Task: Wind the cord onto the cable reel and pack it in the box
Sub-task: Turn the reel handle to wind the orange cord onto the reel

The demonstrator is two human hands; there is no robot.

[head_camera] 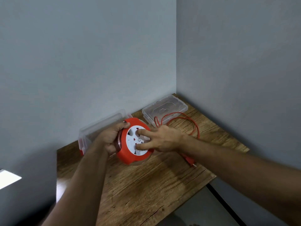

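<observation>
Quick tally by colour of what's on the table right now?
Red: 3, cable reel, cord, plug
Clear plastic: 2, box, lid
Total: 5

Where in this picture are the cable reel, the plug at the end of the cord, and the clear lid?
cable reel (128, 156), head view, on its red rim at the lower edge.
plug (189, 161), head view, on its red body lying on the table.
lid (164, 110), head view, on its flat clear middle.
</observation>
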